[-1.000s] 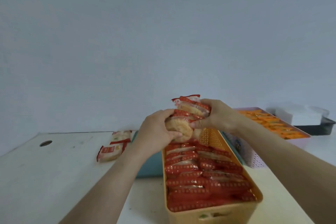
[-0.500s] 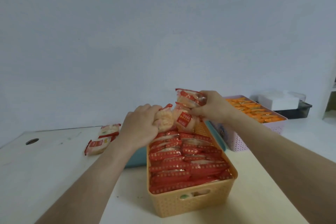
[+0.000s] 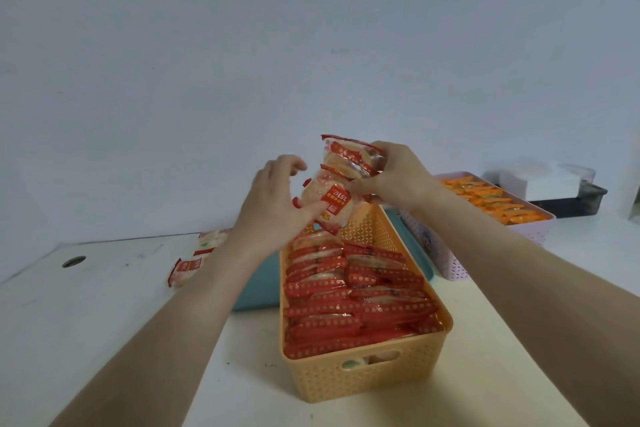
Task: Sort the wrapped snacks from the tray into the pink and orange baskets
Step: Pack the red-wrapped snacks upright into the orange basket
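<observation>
The right hand point(image 3: 398, 180) is clamped on the held packs point(image 3: 349, 158), a small bunch of red-wrapped snacks; the lowest one hangs tilted between the two hands. The left hand point(image 3: 273, 204) is close beside the right. Its thumb touches the lower edge of that lowest pack, and its fingers point(image 3: 294, 163) are curved and apart, clear of the wrapper.

Directly below and in front of both hands sits the orange basket point(image 3: 367, 374), packed with red packs point(image 3: 353, 298) standing on edge in rows. Its far end, under the hands, has bare mesh showing.

Under the left forearm, a teal tray point(image 3: 256, 288) lies against the basket's left side. Left of the left hand, a few loose packs point(image 3: 187, 267) lie on the white tabletop point(image 3: 104, 305), and a round hole point(image 3: 73, 261) lies further left.

Right of the right hand stands the pink basket point(image 3: 533, 232), filled with orange packs point(image 3: 485, 198). Beyond it, a black bin point(image 3: 581, 201) holds a white block point(image 3: 526, 180).
</observation>
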Action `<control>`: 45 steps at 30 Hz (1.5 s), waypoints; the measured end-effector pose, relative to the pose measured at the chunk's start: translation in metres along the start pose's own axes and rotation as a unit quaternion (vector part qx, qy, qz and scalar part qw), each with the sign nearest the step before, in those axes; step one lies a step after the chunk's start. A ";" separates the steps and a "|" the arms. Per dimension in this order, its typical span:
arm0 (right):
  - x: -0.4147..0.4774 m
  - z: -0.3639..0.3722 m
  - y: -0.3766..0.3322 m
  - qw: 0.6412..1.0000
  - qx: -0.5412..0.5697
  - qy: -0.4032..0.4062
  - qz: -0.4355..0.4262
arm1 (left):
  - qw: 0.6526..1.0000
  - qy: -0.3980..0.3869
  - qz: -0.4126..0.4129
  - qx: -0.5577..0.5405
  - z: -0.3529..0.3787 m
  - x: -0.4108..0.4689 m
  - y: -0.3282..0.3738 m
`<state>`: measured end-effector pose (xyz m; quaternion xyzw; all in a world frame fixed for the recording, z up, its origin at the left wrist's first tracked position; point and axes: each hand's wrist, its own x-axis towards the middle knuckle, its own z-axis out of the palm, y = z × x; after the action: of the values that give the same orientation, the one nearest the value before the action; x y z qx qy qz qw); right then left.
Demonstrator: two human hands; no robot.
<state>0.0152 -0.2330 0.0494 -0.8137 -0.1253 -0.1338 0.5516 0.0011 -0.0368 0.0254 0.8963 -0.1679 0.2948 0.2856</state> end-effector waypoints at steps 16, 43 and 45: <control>-0.003 -0.018 0.016 0.999 0.012 0.013 0.041 | 0.970 0.086 -0.108 -0.202 0.018 0.002 -0.012; 0.004 0.009 -0.014 0.749 -0.598 -0.271 -0.082 | 0.929 -0.275 0.030 0.245 0.025 0.007 -0.013; 0.004 0.019 -0.007 0.730 -0.610 -0.305 -0.043 | 0.941 -0.267 0.024 0.205 0.025 0.005 -0.014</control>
<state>0.0182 -0.2121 0.0501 -0.9659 -0.2130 0.0498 -0.1382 0.0228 -0.0417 0.0062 0.9769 -0.1954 0.0801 0.0328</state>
